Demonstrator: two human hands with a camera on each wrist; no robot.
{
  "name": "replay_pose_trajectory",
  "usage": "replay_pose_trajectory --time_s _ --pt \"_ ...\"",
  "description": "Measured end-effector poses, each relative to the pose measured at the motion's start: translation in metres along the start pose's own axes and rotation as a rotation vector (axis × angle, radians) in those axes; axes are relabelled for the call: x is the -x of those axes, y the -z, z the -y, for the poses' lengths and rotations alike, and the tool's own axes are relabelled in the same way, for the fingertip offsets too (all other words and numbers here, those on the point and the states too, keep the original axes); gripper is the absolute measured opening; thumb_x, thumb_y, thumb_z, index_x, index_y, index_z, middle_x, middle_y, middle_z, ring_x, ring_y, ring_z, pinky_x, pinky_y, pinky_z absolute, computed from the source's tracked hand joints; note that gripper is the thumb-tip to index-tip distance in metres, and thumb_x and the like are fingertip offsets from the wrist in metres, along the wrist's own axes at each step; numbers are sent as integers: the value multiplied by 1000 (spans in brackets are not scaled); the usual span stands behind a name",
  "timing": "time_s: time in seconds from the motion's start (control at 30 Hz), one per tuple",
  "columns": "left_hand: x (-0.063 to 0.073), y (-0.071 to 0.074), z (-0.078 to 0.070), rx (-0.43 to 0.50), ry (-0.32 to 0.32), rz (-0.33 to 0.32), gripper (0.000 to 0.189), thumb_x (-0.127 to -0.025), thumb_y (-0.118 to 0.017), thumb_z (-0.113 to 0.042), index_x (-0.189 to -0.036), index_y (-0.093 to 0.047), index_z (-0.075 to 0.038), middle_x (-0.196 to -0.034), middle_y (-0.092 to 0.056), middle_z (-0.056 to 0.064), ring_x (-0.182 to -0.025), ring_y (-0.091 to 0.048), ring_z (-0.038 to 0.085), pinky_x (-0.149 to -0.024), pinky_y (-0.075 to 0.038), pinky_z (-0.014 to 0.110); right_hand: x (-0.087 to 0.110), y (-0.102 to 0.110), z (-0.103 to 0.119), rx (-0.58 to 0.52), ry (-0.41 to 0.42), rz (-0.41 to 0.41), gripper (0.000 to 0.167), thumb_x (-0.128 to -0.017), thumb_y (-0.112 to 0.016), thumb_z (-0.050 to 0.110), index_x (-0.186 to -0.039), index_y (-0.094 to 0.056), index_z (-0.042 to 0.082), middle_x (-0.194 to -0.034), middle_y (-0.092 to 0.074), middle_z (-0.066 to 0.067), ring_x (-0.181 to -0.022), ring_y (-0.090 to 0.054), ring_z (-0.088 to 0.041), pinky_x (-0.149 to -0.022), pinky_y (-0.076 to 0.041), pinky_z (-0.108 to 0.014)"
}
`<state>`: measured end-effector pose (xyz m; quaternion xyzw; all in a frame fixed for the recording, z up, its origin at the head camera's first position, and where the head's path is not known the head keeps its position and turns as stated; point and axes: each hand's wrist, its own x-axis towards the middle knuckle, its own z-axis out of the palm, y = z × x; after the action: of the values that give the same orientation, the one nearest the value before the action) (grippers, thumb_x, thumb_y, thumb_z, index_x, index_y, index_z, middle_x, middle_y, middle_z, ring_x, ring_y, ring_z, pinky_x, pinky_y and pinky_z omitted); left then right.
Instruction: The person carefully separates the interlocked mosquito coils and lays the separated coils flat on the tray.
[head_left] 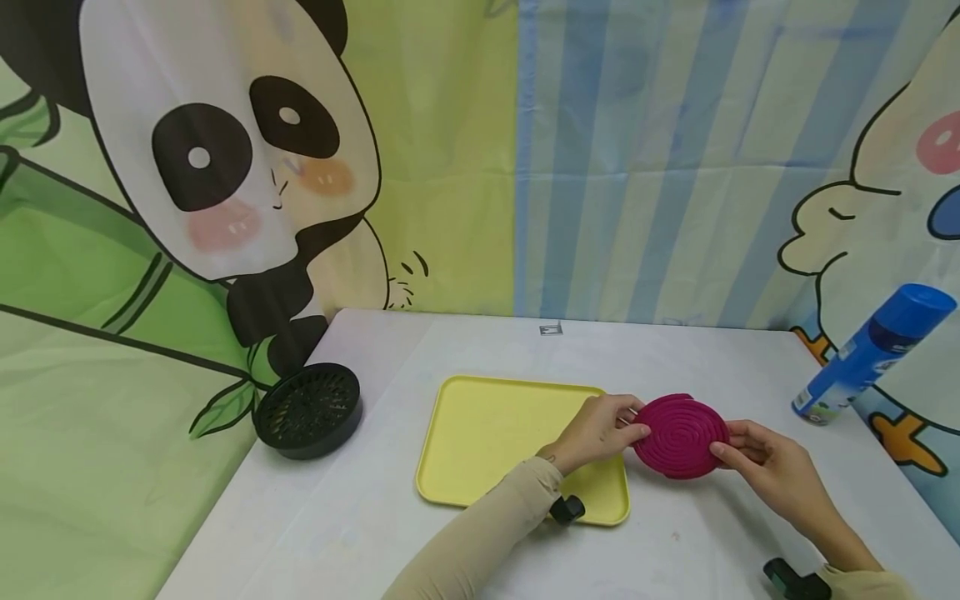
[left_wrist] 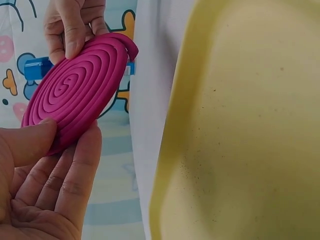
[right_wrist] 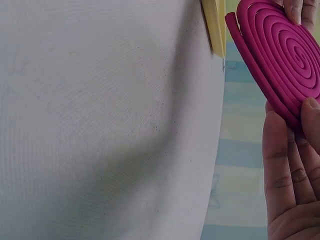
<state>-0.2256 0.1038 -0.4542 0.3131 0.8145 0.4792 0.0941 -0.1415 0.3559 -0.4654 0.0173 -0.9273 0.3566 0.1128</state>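
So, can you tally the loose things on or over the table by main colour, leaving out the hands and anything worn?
Pink: 1, the disc
Yellow: 1, the tray
Black: 1, the dish
Blue: 1, the can
Total: 4

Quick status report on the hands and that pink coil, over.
Left hand, right hand pinching opposite edges. Pink coil raised off the table. Nothing visibly blocking it.
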Motion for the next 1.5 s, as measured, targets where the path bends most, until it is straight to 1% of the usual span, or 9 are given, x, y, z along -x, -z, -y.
replay_pose_trajectory --time_s 0.2,0.37,0.47,0.63,0.87,1.13,1.4,1.5 --pt "2 0 1 12 9 -4 14 -95 -71 -17 -109 -72 -12 -97 -77 -3 -78 -64 -7 -70 -52 9 0 -4 0 0 15 -18 35 -95 -73 20 -119 -64 -3 -94 -74 -14 -73 -71 0 -64 -56 -12" --pt "2 -1 2 2 2 -9 14 -95 -71 -17 -108 -73 -13 -98 -77 -3 -81 -65 -7 -72 -51 9 -1 -6 -2 12 35 -35 33 -94 -74 17 -119 -63 -3 -93 -74 -14 -72 -69 3 -63 -55 -11" --pt "2 -1 2 1 9 -6 14 -95 -71 -17 -108 -73 -13 -98 -77 -3 -81 -65 -7 -72 -51 9 -1 -7 -3 15 37 -34 34 -94 -74 16 -120 -63 -3 -93 -74 -14 -72 -69 4 -63 -55 -11" --pt "2 -1 3 2 20 0 14 -95 -71 -17 -108 -73 -13 -97 -77 -4 -79 -65 -7 -71 -51 9 -1 -8 -3 23 31 -35 35 -94 -74 16 -121 -63 -2 -93 -74 -14 -71 -70 2 -63 -55 -11" --pt "3 -1 2 -3 4 1 14 -95 -71 -17 -108 -73 -13 -97 -76 -3 -80 -64 -7 -72 -51 9 -1 -8 -3 38 29 -41 34 -94 -74 17 -120 -63 -2 -92 -74 -14 -71 -70 1 -63 -55 -11" --pt "3 0 -1 3 -3 5 14 -95 -71 -16 -109 -72 -12 -97 -77 -3 -79 -64 -8 -71 -51 9 -1 -8 -3 43 29 -44 35 -94 -74 18 -120 -63 -3 -92 -74 -14 -71 -73 -6 -62 -55 -11" --pt "2 -1 2 -4 3 -1 13 -95 -71 -17 -107 -73 -13 -97 -76 -4 -80 -64 -8 -72 -51 9 -3 -8 -4 41 41 -37 36 -94 -74 16 -122 -62 -2 -92 -74 -14 -70 -70 0 -62 -55 -11" --pt "2 -2 3 -7 11 -5 13 -95 -71 -17 -107 -73 -13 -97 -76 -4 -80 -64 -7 -71 -51 9 -3 -10 -3 30 46 -32 37 -93 -74 15 -123 -61 -2 -91 -74 -14 -69 -70 0 -61 -55 -11"
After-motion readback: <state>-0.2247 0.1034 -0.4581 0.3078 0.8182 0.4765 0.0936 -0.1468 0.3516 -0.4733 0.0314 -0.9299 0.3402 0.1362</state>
